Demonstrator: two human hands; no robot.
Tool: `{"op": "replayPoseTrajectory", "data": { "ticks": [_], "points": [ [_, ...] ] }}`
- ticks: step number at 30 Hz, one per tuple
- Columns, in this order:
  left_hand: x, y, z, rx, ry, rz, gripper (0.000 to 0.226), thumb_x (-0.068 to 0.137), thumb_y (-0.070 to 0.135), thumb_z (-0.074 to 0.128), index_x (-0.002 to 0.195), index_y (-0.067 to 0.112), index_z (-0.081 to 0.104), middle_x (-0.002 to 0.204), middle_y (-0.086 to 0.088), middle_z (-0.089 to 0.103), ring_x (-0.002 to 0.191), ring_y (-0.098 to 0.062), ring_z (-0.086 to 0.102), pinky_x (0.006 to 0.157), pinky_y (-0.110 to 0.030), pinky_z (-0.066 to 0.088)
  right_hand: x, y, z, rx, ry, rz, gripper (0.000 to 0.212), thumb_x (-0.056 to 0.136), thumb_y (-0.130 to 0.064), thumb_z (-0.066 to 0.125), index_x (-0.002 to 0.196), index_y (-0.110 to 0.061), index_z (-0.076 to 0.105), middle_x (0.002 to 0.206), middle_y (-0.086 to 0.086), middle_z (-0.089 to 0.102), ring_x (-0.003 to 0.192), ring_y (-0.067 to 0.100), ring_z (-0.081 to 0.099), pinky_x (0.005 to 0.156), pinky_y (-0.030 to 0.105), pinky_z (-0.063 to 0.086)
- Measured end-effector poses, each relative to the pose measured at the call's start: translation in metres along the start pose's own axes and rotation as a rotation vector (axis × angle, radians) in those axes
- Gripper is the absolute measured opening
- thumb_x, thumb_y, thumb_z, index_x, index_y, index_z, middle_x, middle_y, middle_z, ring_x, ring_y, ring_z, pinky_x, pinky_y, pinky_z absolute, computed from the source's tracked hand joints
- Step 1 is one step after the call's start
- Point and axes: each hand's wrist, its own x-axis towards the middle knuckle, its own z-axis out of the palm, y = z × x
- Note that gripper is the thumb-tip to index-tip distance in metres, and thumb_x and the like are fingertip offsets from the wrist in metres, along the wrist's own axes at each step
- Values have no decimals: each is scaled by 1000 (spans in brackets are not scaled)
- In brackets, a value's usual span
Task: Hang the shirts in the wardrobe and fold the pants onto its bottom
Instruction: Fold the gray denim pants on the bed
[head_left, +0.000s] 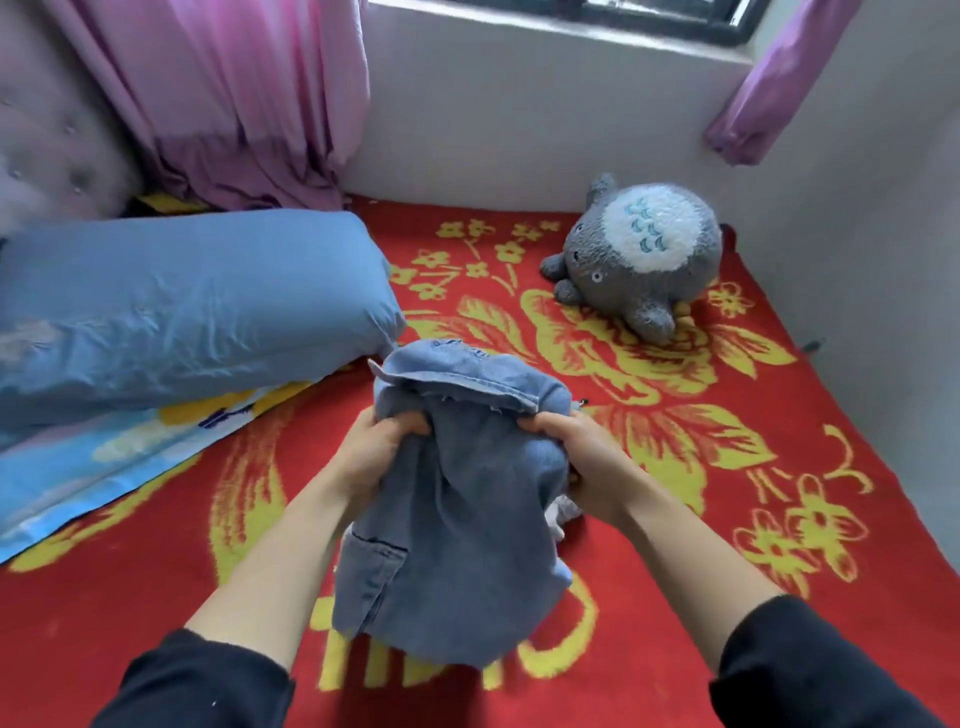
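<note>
left hand (376, 447) grasps denim pants (457, 519) left edge | right hand (576, 457) grasps right edge | pants bunched between hands above red blanket (727, 467)

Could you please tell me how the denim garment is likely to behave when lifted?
Probably floppy: the denim garment sags and bunches between the left hand and right hand. Likely heavy for cloth, as it hangs straight down. Unlikely to slip; both hands grip folds.

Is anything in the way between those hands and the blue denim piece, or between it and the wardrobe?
Nothing separates them: the left hand and right hand both grip the denim garment over the red blanket. The wardrobe is not in view, so the way there cannot be judged.
</note>
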Motion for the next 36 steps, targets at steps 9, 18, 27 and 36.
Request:
{"op": "replayPoseTrajectory", "data": {
  "ticks": [9,18,27,36],
  "points": [
    [-60,166,160,-235,-386,324,26,73,14,56,88,12,76,93,-8,73,91,-20,68,80,-30,56,-65,-149,-99,152,32,-540,20,83,0,57,76,-12,72,73,8,69,68,19,65,59,25,51],
    [-119,215,326,-221,-525,421,37,73,29,62,102,7,71,94,-10,71,87,-23,67,81,-32,55,-136,-231,-260,190,-92,-810,19,68,-9,60,61,-19,73,63,-1,69,60,11,66,53,22,51],
    [-116,146,400,125,-41,452,27,78,-11,51,72,11,64,64,-1,69,58,-15,63,61,-23,54,-148,-155,-354,-125,-374,-466,27,55,3,51,74,-8,66,73,5,62,69,17,58,56,23,46],
    [-150,120,383,-55,56,284,24,68,-6,37,73,2,59,74,-16,64,74,-34,62,77,-40,54,-112,-95,-341,48,-430,-95,69,66,21,29,126,-1,53,109,16,61,84,23,63,69,36,58]
  ]
}}
